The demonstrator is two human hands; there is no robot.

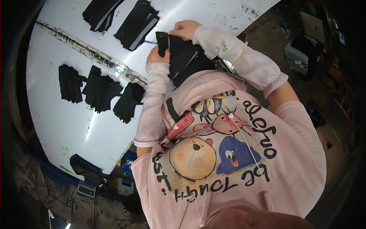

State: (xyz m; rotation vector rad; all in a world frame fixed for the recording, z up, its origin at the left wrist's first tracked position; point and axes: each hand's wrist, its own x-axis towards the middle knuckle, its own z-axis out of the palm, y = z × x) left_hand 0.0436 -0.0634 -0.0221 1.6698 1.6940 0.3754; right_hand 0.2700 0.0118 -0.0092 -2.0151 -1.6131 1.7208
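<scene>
A black fabric piece (pixel 182 57) with a few pale grey streaks hangs at the table's near edge and spreads down over my lap. My left hand (pixel 158 56) grips its left edge, with the thumb lying over the cloth. At the top edge, my right hand (pixel 184 29) pinches the fabric with fingers bent, and their tips are partly hidden. White sleeve covers reach both wrists. Just beyond my left hand lies a stack of black cloth pieces (pixel 138 24) with grey strips showing.
The white table (pixel 49 126) has a worn seam strip (pixel 95 56) crossing it. Another black stack (pixel 101 14) lies far left, and several bundles (pixel 100 89) lie nearer. A dark crumpled item (pixel 87 170) rests at the left edge. A grey boxy object (pixel 301 55) stands right.
</scene>
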